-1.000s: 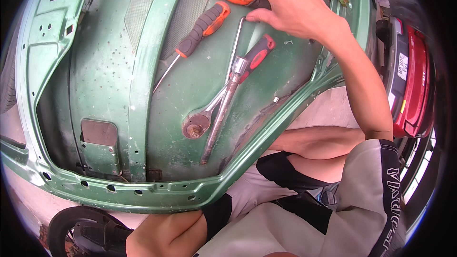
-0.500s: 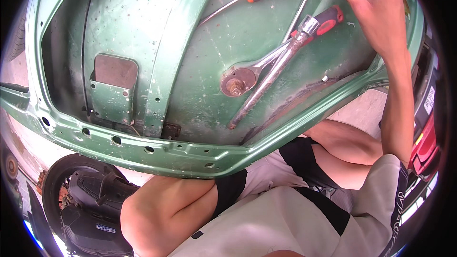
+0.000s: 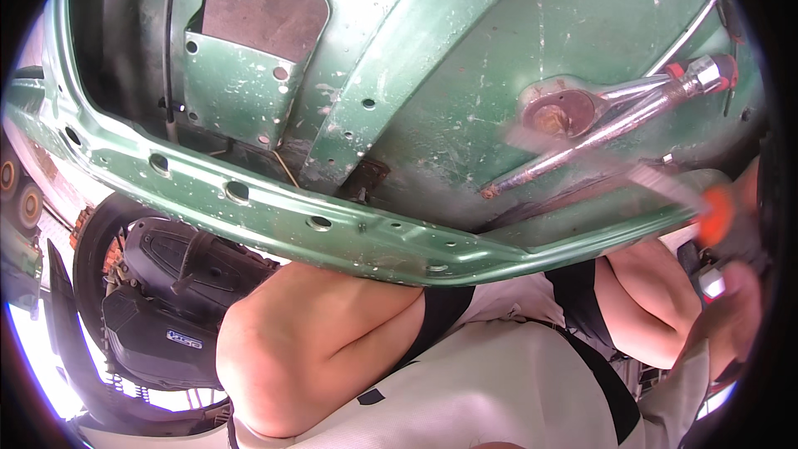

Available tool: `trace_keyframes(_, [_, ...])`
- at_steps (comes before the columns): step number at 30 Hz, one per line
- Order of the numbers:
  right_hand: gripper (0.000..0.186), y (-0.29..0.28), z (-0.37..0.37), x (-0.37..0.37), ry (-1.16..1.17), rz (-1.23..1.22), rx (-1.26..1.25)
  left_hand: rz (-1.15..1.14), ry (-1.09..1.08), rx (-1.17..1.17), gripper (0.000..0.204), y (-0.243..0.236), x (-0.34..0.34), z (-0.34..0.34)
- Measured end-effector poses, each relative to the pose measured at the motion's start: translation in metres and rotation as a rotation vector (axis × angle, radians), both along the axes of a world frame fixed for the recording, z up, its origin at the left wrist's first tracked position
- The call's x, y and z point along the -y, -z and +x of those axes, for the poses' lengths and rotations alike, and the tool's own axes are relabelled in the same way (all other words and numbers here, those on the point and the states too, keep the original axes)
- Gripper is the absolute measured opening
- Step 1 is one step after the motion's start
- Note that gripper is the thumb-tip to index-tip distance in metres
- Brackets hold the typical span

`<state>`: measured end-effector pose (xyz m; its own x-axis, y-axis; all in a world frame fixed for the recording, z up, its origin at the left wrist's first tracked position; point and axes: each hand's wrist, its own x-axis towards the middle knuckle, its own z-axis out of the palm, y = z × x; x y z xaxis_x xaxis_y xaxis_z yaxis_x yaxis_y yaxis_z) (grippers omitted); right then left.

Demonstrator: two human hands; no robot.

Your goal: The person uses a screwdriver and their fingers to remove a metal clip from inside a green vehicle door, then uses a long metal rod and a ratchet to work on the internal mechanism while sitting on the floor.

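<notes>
My right hand (image 3: 731,316), blurred at the right rim, is closed around a screwdriver (image 3: 721,218) with an orange and dark grey handle. Its smeared metal blade points up and left over the edge of a green metal body panel (image 3: 374,241). In the panel's hollow lies a ratchet wrench (image 3: 559,108) with a round head. Across its handle rests a long worn metal bar (image 3: 573,150) with a shiny socket-like end. A thin metal rod (image 3: 686,33) lies beyond them. My left hand is out of view.
The panel has a raised rib (image 3: 391,66), holes along its near rim and a pocket-like bracket (image 3: 237,75). It sits just above my bent knees (image 3: 283,349). A black scooter or motorcycle part with a wheel (image 3: 158,308) stands at the left.
My right hand has come from the far right of the panel down to the right rim, with the screwdriver in it. The view has shifted, so the tools appear further right.
</notes>
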<state>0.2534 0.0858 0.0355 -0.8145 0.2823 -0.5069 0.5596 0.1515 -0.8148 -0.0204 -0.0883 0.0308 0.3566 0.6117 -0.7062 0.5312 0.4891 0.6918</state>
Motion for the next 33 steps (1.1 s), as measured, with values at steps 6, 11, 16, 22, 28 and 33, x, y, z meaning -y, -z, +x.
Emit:
trace_keyframes(6, [0.052,0.039,-0.066,0.088,0.001,-0.245,0.256,-0.21,-0.237,-0.087,0.02,0.011,0.018,-0.001])
trace_keyframes(11, [0.06,0.027,-0.09,0.089,-0.045,-0.104,0.437,0.147,0.022,0.031,0.021,0.019,0.009,-0.02])
trace_keyframes(16, [0.066,0.036,-0.092,0.081,-0.181,-0.191,0.416,0.063,-0.035,0.055,0.021,0.021,0.009,-0.022])
trace_keyframes(22, [0.068,0.034,-0.097,0.078,-0.26,-0.107,0.389,0.04,-0.05,0.051,0.022,0.016,0.008,-0.025])
trace_keyframes(28, [0.063,0.034,-0.095,0.084,-0.2,-0.121,0.418,0.033,-0.053,0.069,0.023,0.014,0.009,-0.025])
trace_keyframes(33, [0.059,0.037,-0.095,0.085,-0.137,-0.187,0.401,0.031,-0.057,0.076,0.023,0.014,0.01,-0.025])
